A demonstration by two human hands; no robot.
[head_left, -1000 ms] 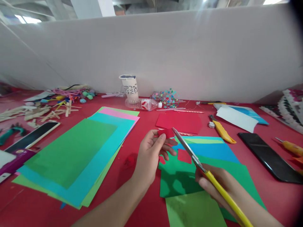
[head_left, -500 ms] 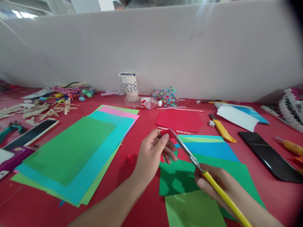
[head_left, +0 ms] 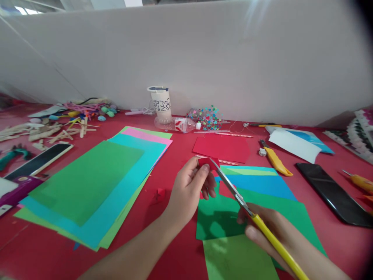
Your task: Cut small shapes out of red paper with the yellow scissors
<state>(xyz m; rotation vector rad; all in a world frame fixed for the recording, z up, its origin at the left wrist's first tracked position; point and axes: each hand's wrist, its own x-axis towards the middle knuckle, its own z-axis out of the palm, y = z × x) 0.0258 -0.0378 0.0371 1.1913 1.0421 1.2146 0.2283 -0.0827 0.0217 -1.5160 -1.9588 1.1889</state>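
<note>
The left hand [head_left: 188, 192] pinches a small red scrap [head_left: 208, 162] between thumb and forefinger, with the other fingers curled under. The scrap is held just in front of the red sheet [head_left: 221, 148], on the person's side of it and above the table [head_left: 175, 155].

The right hand [head_left: 269, 229] is closed around the yellow handle of the scissors [head_left: 233, 189]. Their blades slant up and left, and the tip meets the scrap's right edge. The blades lie close together; whether they are fully shut cannot be told.

Nearer the person than the red sheet lie a blue sheet [head_left: 259, 183] and then a green sheet [head_left: 215, 221], which is under both hands. A second, smaller red bit [head_left: 225, 189] lies on these, just below the blades.

Left of the red sheet is a fanned paper stack [head_left: 87, 186] with green on top. Behind the sheet, by the wall, a cup [head_left: 161, 104] stands upright and a bottle [head_left: 175, 124] lies on its side just in front of it. Just right of the sheet is a yellow knife [head_left: 276, 162], and farther right a black phone [head_left: 332, 193].
</note>
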